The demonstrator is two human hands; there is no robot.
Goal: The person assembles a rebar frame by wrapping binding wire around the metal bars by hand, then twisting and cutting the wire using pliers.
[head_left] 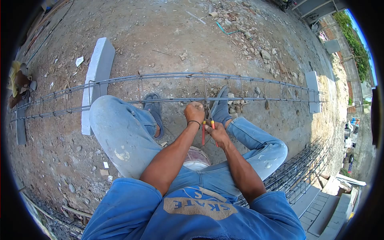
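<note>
My right hand (pixel 217 134) grips pliers (pixel 203 135) with red and yellow handles. The jaws point away from me and reach the near bar of a long rebar cage (pixel 172 100), close to one of its stirrups. Just left of the jaws, my left hand (pixel 194 112) is closed at the same bar; what its fingers hold, if anything, is too small to make out. The cage lies crosswise in front of my knees, with several thin stirrups along its bars.
A pale block (pixel 96 76) supports the cage at left, another block (pixel 313 91) at right. Under me is a round seat (pixel 197 158). More rebar cages (pixel 296 172) lie behind at right. Rubble (pixel 256 50) litters the ground. Another person (pixel 20 82) is at the far left end.
</note>
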